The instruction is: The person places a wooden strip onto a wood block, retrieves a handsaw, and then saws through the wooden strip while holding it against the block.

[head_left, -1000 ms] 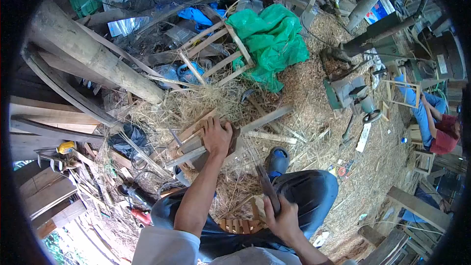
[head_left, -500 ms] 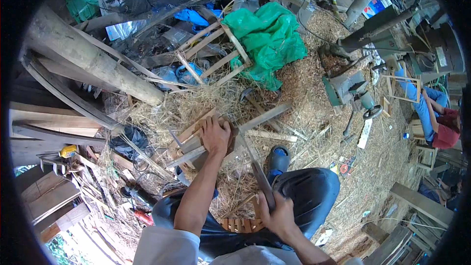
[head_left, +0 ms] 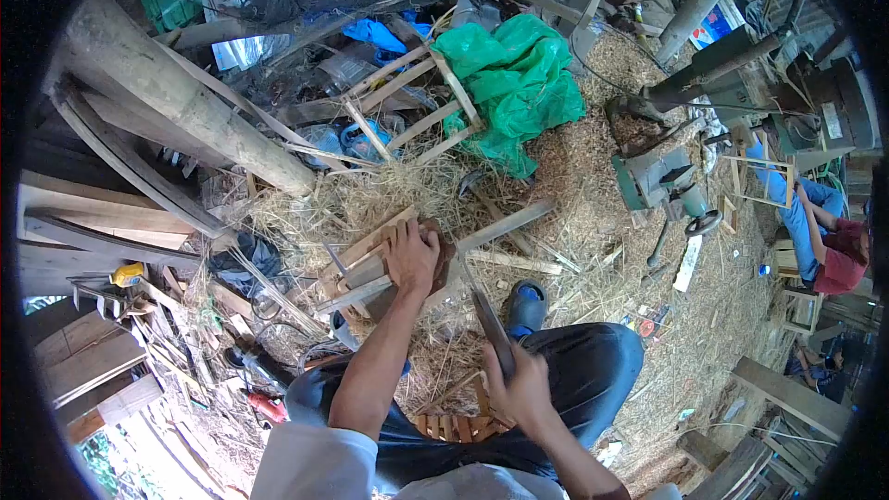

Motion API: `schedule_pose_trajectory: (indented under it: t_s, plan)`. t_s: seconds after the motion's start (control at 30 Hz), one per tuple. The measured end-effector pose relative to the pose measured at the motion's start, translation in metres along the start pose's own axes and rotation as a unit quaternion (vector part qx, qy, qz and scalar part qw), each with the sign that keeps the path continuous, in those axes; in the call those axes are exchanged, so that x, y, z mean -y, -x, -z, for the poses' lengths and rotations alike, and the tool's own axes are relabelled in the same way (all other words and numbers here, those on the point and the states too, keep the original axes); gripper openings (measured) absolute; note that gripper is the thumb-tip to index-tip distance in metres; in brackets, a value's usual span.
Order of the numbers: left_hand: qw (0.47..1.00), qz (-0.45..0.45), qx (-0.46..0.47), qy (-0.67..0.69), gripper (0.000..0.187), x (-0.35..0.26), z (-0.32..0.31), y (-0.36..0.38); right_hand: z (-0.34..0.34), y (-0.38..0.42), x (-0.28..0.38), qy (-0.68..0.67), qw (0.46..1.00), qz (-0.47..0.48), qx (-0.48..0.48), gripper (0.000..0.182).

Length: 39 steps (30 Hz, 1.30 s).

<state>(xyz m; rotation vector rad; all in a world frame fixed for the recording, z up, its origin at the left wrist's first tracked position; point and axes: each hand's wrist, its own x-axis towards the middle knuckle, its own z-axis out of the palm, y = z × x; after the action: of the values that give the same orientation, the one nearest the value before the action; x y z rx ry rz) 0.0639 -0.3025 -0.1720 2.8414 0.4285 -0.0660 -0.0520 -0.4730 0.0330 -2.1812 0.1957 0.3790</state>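
The left hand lies palm down, fingers curled over the top of a wooden block, pressing on it; under and to the left of that grip, several flat wooden slats stick out across the straw. The right hand is closed tight around the handle of a big knife, whose dark blade rises from the fist and points up toward the block, its tip just short of the left hand's wrist side and not clearly touching the wood. Below the right fist, between the person's knees, sits a low wooden stool with a slatted top. Just right of the blade a blue shoe rests on the ground, and the dark trouser leg bends beside the knife hand. Beyond the left hand, farther from the body, a pale wooden frame leans against a green plastic sheet, and a thick log slants off to the left of it. Well apart to the right, another person in a red shirt sits bent over near a green machine on the sawdust floor.
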Motion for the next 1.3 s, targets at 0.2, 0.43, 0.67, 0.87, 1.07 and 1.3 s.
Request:
schedule_pose_trajectory:
  t_s: [0.2, 0.43, 0.67, 0.87, 1.07, 1.3]
  plan:
    - [0.999, 0.01, -0.014, 0.031, 0.037, 0.006, -0.012, -0.014, -0.054, -0.094, 0.007, 0.03, 0.999, 0.006, -0.025, 0.029]
    - [1.0, 0.01, 0.021, 0.012, 0.043, 0.003, -0.005, 0.0, 0.017, 0.008, 0.022, -0.011, 0.999, -0.046, 0.016, 0.029]
    - [0.998, 0.027, 0.055, 0.024, 0.045, -0.002, 0.001, -0.009, -0.056, -0.102, 0.01, 0.024, 0.999, 0.004, -0.031, 0.036]
    - [1.0, 0.013, 0.0, 0.004, 0.037, -0.005, -0.004, -0.008, 0.025, 0.004, 0.039, 0.0, 0.999, -0.034, 0.026, 0.034]
    - [0.997, 0.036, 0.047, 0.057, 0.035, -0.001, 0.0, -0.011, -0.07, -0.114, 0.003, 0.071, 0.997, -0.014, -0.029, 0.036]
    - [0.999, 0.023, 0.044, 0.019, 0.036, -0.001, -0.007, -0.014, 0.034, -0.001, 0.049, 0.002, 0.997, -0.06, 0.048, 0.034]
